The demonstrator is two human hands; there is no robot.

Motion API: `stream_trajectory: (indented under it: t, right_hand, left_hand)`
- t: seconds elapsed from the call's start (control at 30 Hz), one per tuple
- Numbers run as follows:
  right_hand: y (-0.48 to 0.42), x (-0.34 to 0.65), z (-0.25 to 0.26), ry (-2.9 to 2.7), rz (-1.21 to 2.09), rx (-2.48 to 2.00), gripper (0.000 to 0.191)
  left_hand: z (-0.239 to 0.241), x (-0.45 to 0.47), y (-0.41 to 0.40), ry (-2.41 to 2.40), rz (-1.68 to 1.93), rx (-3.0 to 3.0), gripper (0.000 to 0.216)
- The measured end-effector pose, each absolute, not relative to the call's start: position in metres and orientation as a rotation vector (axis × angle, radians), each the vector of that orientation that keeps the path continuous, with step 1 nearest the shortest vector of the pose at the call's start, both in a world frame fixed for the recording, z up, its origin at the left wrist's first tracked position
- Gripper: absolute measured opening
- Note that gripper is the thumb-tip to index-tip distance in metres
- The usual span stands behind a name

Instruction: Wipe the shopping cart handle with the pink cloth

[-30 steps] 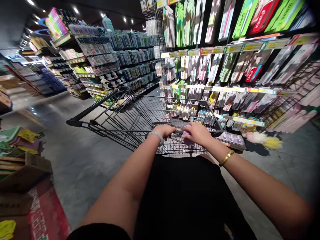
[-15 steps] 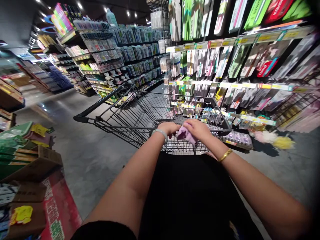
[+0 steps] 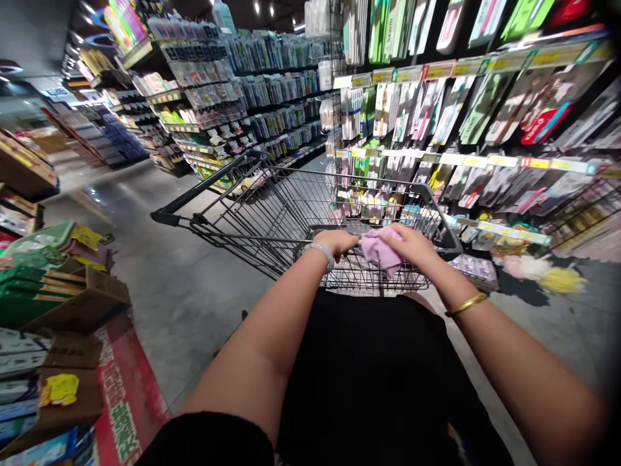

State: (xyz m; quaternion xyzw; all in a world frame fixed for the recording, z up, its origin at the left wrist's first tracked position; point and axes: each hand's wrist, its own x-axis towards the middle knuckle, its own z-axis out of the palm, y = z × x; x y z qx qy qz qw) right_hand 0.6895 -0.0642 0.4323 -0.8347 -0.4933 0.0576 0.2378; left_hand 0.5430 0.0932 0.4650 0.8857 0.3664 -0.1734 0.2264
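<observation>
A dark wire shopping cart (image 3: 237,236) stands side-on in front of me, its handle at the left. My left hand (image 3: 334,243), with a pale bangle at the wrist, is closed round the top rail of the cart's near side. Just right of it, a crumpled light purple cloth (image 3: 381,250) lies against the same rail. My right hand (image 3: 410,244), wearing a gold bangle, presses and grips that cloth from its right side, thumb on top. The rail under the cloth is hidden. Through the wires the basket floor shows.
Shelves of hanging packaged goods (image 3: 436,116) rise close behind the cart at the right. Another stocked aisle shelf (image 3: 194,90) stands farther back. Cardboard boxes of goods (image 3: 77,298) sit at the left on a red-sided stand. A low purple box (image 3: 475,268) is near the floor.
My right hand has slid the purple cloth to the right along the rail, away from my left hand. The left hand keeps its hold on the rail. The whole view has shifted slightly.
</observation>
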Motion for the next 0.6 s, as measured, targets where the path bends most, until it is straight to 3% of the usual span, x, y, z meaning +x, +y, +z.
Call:
stream_trajectory:
  t: [0.2,0.47,0.6]
  right_hand:
    - [-0.059,0.669,0.425,-1.484,-0.208,-2.165,0.037]
    - [-0.09,0.688,0.414,-1.348,-0.377,-2.297,0.035]
    - [-0.092,0.665,0.4,-1.461,-0.472,-2.067,0.027]
  left_hand:
    - [0.464,0.545,0.096,1.005,-0.528,2.455,0.057]
    - [0.466,0.542,0.093,1.018,-0.49,2.461,0.06]
    - [0.466,0.543,0.093,1.027,-0.492,2.468,0.06]
